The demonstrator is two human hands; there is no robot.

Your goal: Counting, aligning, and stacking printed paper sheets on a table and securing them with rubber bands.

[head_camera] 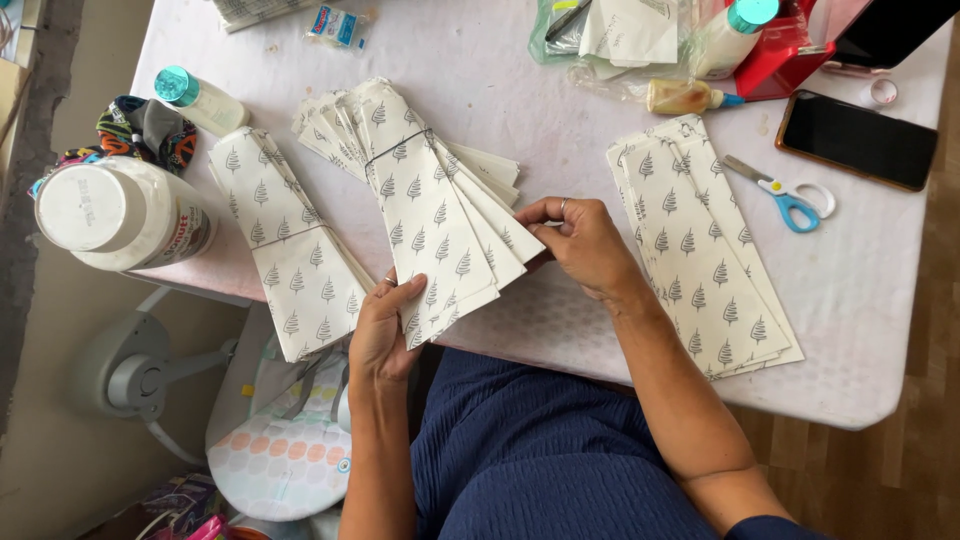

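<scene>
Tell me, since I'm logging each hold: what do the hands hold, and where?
Both hold the fanned bundle of tree-print paper bags: the left hand at its near bottom corner, the right hand at its right edge.

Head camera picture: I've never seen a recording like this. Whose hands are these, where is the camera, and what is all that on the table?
No machine here: a person wears a camera on the head, so you look down at their own two hands. The left hand and right hand together hold a fanned bundle of paper bags, white with small tree prints and banded with a thin elastic. Two similar stacks lie on the white table: the left stack and the right stack. Also there: blue-handled scissors, a dark phone, a small glue bottle and a large white jar on its side.
</scene>
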